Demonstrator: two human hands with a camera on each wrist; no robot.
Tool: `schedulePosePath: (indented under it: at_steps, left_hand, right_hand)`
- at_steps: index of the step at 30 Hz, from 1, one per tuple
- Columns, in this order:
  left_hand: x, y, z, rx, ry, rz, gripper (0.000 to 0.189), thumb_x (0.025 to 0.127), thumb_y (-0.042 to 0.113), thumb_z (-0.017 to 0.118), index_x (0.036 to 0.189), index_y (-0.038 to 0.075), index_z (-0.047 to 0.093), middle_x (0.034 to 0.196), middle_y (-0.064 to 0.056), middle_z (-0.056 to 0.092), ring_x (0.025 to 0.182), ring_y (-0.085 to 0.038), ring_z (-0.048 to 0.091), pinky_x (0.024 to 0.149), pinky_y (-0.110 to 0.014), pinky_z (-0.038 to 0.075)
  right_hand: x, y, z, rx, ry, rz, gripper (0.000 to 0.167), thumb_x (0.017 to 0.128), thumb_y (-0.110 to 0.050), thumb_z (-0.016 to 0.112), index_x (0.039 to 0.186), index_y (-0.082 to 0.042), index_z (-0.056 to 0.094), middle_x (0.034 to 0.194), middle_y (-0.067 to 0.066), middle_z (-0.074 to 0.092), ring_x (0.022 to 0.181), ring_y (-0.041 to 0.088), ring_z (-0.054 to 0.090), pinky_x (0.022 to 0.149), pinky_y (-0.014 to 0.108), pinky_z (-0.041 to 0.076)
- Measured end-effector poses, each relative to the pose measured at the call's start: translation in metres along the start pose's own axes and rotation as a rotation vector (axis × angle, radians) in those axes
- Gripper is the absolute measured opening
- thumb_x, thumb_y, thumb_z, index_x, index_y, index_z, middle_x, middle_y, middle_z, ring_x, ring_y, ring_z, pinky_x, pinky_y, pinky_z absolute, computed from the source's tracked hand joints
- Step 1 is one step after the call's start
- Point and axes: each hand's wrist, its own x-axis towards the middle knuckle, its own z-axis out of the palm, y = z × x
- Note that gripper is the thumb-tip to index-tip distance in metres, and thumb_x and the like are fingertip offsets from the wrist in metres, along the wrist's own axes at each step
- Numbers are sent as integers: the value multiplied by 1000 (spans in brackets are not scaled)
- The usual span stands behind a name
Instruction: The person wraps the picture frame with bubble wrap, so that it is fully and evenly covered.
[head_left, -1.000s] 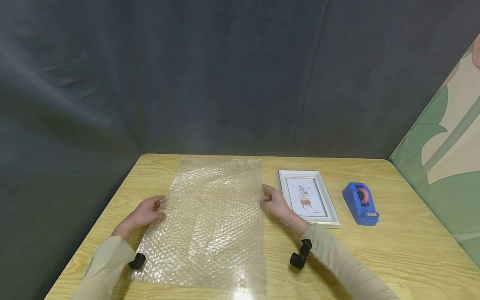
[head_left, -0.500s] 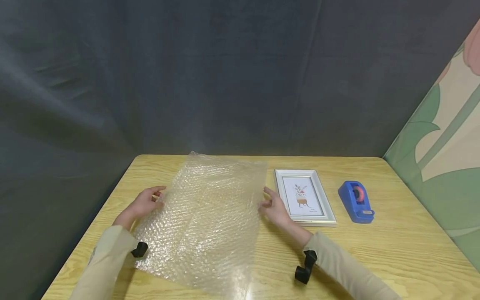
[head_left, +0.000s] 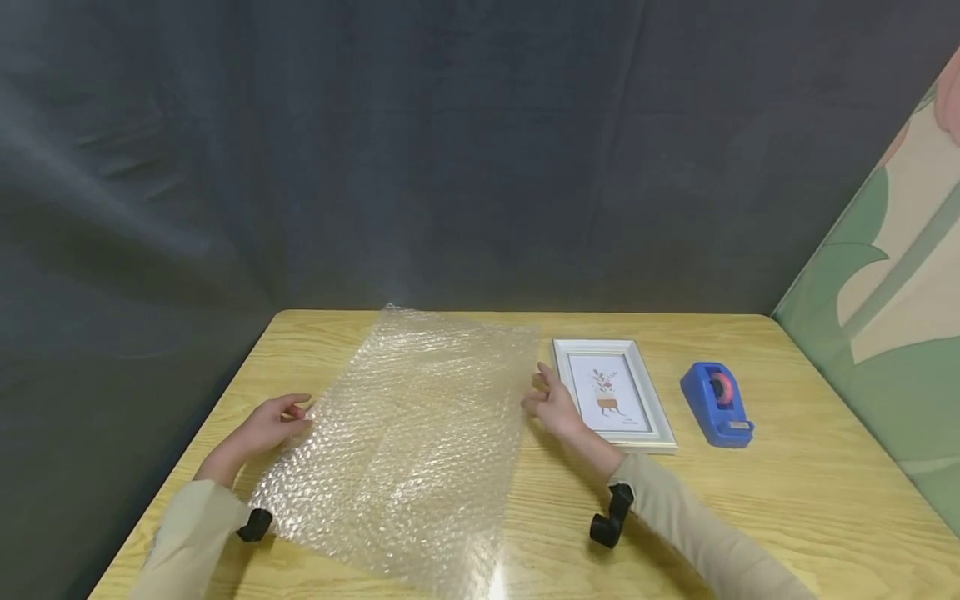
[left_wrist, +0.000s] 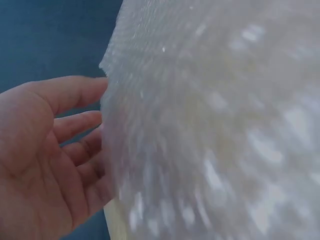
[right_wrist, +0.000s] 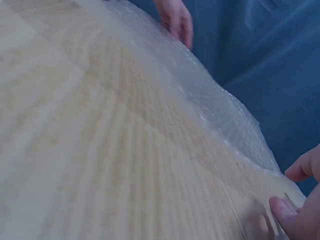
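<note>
A clear sheet of bubble wrap (head_left: 405,425) spreads over the left half of the table, its far left corner raised. My left hand (head_left: 262,429) holds the sheet's left edge. In the left wrist view the thumb (left_wrist: 82,92) meets that edge, and the wrap partly hides the other fingertips. At the right edge my right hand (head_left: 555,408) holds the sheet lightly; thumb (right_wrist: 282,207) and index finger lie on either side of the edge. Beside this hand lies a white picture frame (head_left: 663,429) with a plant drawing.
A blue tape dispenser (head_left: 708,408) with a pink roll stands right of the picture frame. The wooden table (head_left: 810,500) ends at a dark curtain (head_left: 480,158) behind and on the left. A floral-patterned panel (head_left: 907,333) borders the right side.
Over the second the bubble wrap has turned slightly, its near right corner shifting left. In the last half second my left hand drew the left edge left and nearer; my right hand barely moved.
</note>
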Motion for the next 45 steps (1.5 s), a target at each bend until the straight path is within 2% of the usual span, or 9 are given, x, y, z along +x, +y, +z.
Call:
schedulePosePath:
  at_steps: [6, 10, 15, 20, 25, 29, 32, 37, 45]
  left_hand:
    - [-23, -4, 2, -116, -72, -28, 61, 85, 9, 60, 131, -17, 30, 85, -10, 47, 57, -10, 41, 46, -22, 39]
    - [-30, -3, 6, -111, -62, -8, 59, 82, 2, 60, 130, -17, 31, 86, -10, 48, 56, -9, 40, 46, -22, 38]
    - [-29, 0, 5, -66, -14, -26, 54, 83, 0, 58, 129, -15, 35, 88, -12, 50, 63, -13, 41, 49, -23, 40]
    - [-15, 2, 2, -21, 21, -34, 47, 83, -2, 56, 126, -14, 40, 89, -14, 51, 73, -19, 43, 57, -27, 42]
    - [-9, 3, 1, 17, 65, -55, 43, 85, 0, 55, 125, -12, 43, 92, -15, 52, 76, -22, 45, 59, -30, 43]
    - [-14, 0, -1, 32, 74, -51, 46, 87, 8, 58, 125, -12, 42, 95, -16, 54, 79, -21, 48, 62, -30, 45]
    - [-26, -7, -3, 5, 59, -64, 49, 86, 11, 60, 124, -13, 42, 94, -14, 54, 77, -19, 48, 61, -29, 46]
    - [-41, -12, -1, -39, 74, -79, 46, 85, 4, 59, 123, -14, 42, 87, -11, 51, 68, -13, 43, 52, -25, 42]
    - [-35, -8, 10, 17, 175, -60, 42, 84, -2, 55, 124, -12, 44, 86, -11, 50, 67, -15, 42, 51, -23, 39]
  right_hand:
    - [19, 6, -4, 37, -33, 21, 78, 82, 4, 52, 144, 0, 5, 143, 22, 25, 82, 17, 58, 70, 23, 50]
    - [23, 8, -3, 57, -28, 18, 78, 80, 7, 51, 144, 2, 6, 142, 22, 28, 75, 13, 58, 66, 20, 50]
    - [20, 7, 2, 65, -3, 2, 78, 79, 10, 51, 143, 4, 7, 140, 22, 30, 85, 22, 59, 64, 19, 50]
    - [7, 4, 4, 111, 39, -28, 79, 77, 15, 49, 141, 8, 4, 138, 28, 29, 94, 36, 56, 62, 18, 50]
    - [-2, 6, 5, 138, 48, -26, 80, 79, 14, 50, 141, 9, 1, 137, 31, 27, 98, 39, 55, 65, 18, 50]
    - [-7, 6, 5, 119, 48, -19, 79, 81, 9, 51, 140, 10, -1, 136, 31, 27, 100, 40, 54, 63, 17, 48]
    - [-8, 7, 4, 138, 20, -20, 80, 81, 10, 51, 140, 10, -3, 137, 31, 25, 103, 42, 52, 64, 15, 48]
    - [-5, 11, 2, 168, -25, -35, 81, 81, 14, 50, 141, 8, -5, 138, 30, 24, 105, 42, 51, 70, 18, 50]
    - [-6, 14, 1, 128, -2, -62, 80, 80, 14, 52, 140, 11, -2, 134, 32, 30, 98, 40, 55, 68, 16, 49]
